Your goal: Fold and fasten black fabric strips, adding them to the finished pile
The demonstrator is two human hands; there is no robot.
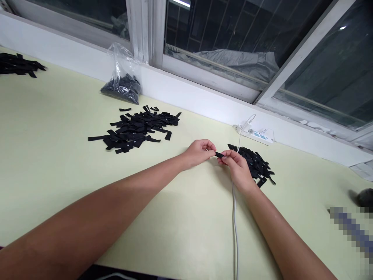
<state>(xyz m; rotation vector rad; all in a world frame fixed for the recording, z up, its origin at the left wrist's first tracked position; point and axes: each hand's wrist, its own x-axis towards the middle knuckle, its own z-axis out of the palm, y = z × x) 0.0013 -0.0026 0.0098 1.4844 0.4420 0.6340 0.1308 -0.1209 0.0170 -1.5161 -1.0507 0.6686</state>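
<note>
My left hand (199, 151) and my right hand (236, 165) meet over the pale green table (58, 155), and both pinch one small black strip (219, 154) between their fingertips. Just behind my right hand lies a small heap of black strips (256, 163). A larger spread heap of the same black strips (136, 128) lies to the left of my left hand.
A clear plastic bag of black pieces (124, 83) leans on the white window ledge. Another black heap (17, 65) sits far left. A white power strip (256, 135) lies by the ledge; its white cable (234, 217) runs under my right wrist toward me.
</note>
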